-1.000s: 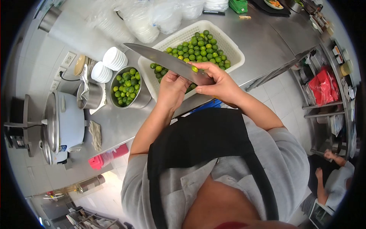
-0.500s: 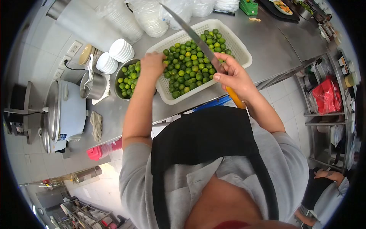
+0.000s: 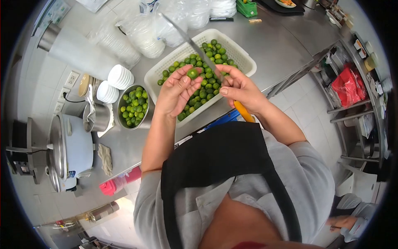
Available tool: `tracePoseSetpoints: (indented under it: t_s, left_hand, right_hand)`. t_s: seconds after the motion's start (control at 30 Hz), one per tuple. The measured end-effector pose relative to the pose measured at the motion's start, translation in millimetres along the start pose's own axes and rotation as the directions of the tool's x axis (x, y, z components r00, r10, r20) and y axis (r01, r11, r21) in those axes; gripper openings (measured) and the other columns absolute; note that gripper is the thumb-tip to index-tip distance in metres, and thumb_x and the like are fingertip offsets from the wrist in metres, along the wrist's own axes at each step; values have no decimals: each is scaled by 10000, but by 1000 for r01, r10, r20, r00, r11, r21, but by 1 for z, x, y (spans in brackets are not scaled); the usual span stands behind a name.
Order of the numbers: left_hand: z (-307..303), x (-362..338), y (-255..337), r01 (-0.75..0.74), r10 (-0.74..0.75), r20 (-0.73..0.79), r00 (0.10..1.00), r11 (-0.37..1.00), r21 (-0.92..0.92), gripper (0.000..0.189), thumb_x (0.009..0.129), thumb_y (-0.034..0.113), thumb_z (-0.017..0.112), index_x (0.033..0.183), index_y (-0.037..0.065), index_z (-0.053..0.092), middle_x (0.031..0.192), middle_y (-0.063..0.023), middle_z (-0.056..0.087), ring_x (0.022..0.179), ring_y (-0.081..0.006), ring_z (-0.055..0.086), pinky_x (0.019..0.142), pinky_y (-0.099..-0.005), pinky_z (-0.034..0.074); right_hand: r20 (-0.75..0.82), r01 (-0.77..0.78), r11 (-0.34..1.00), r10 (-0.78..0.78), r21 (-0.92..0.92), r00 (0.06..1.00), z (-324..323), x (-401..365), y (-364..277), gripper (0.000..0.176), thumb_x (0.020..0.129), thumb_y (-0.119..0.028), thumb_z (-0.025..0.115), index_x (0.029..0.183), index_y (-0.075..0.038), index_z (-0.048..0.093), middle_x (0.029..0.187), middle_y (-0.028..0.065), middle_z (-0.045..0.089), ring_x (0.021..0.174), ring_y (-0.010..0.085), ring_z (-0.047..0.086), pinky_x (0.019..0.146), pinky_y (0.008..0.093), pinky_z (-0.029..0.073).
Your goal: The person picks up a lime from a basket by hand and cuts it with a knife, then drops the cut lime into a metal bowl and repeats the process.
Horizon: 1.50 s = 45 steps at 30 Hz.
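My left hand [image 3: 179, 89] pinches a small green lime [image 3: 192, 74] between its fingers, above the basket's near left part. In my right hand [image 3: 243, 91] is a long knife [image 3: 191, 46] with a yellow handle. Its blade points up and to the left, across the basket, with its lower part close to the held lime. Many green limes [image 3: 204, 93] lie in a white perforated plastic basket [image 3: 248, 66] under both hands. Left of the basket stands a round metal pot [image 3: 123, 122] filled with more limes [image 3: 135, 106].
On the steel counter [image 3: 265, 45] are stacked white bowls [image 3: 121, 76], a metal saucepan [image 3: 99, 120], a folded cloth [image 3: 105, 159] and a large rice cooker [image 3: 76, 143]. Bagged containers [image 3: 145, 39] line the back. Shelving [image 3: 352, 120] stands right; another person [image 3: 352, 220] is at lower right.
My left hand has moved right from the basket's left end and now holds up a lime near the blade. The knife stays in my right hand. The camera view has shifted.
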State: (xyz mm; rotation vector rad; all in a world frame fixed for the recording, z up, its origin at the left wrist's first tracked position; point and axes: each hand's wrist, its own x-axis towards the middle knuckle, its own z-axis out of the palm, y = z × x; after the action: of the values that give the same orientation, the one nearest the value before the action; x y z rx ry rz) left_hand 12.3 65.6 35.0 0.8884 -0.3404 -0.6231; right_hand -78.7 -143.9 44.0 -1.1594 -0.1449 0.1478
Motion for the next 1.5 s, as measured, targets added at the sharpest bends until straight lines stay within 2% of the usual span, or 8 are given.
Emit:
tracePoseSetpoints:
  t_s: [0.23,0.6,0.73,0.87,1.2,1.27,1.4,1.5]
  left_hand:
    - [12,-3,-24,-72,70,-109,992,997,-12,343,853,10,616,1183,16,522,1085,-102,601,934,-186,617,802,-283,515]
    - [19,-9,-39,-109,135,-266,955,988,107,323,804,-84,589,1106,30,575,940,-36,617,841,-134,598,726,-271,496]
    - [13,-14,-36,-132,155,-210,965,984,119,280,836,8,622,1109,22,560,1003,-73,623,891,-188,622,763,-328,527]
    - [16,-17,-34,-152,160,-193,968,987,57,289,815,-104,561,1067,29,608,915,-35,637,807,-103,586,648,-239,453]
    - [8,-28,-19,-85,89,-44,995,991,99,261,848,27,634,1102,19,577,1028,-58,626,935,-166,598,828,-327,487]
    - [12,-26,-22,-99,105,-58,993,991,94,250,855,33,628,1098,23,573,1029,-56,624,928,-161,596,825,-317,485]
    - [14,-23,-25,-181,192,-41,981,966,182,194,901,55,576,1093,30,567,984,-43,621,889,-145,602,796,-297,503]
    - [5,-24,-16,-94,105,-67,992,983,156,204,911,81,572,1109,35,551,986,-45,608,894,-158,611,838,-322,507]
  right_hand:
    - [91,178,952,-160,-251,983,10,6,18,696,797,-51,676,1393,-97,319,808,-5,494,705,51,464,629,210,390]
    - [96,120,950,-96,-288,991,17,6,22,710,783,-47,707,1369,-91,309,841,8,524,795,66,488,719,227,398]
    - [137,185,938,-151,-294,979,12,6,28,692,776,-23,701,1368,-101,351,1104,36,539,893,78,493,800,250,418]
    - [163,160,959,-123,-235,979,10,2,28,701,769,2,690,1383,-114,371,1349,10,437,1052,94,472,901,262,405]
    - [191,152,930,-91,-335,977,4,-2,25,697,754,17,688,1380,-113,411,1274,25,496,1020,83,481,892,244,406]
    - [153,147,952,-108,-270,982,10,-4,23,692,770,-1,674,1392,-110,392,1067,13,568,895,64,499,832,215,411]
    - [203,58,964,-5,-258,979,8,0,14,683,814,-90,670,1416,-124,348,1031,57,565,875,91,551,749,234,472]
    - [263,-135,988,151,-78,953,5,3,13,663,846,-163,634,1429,-126,319,810,15,519,621,60,496,562,201,430]
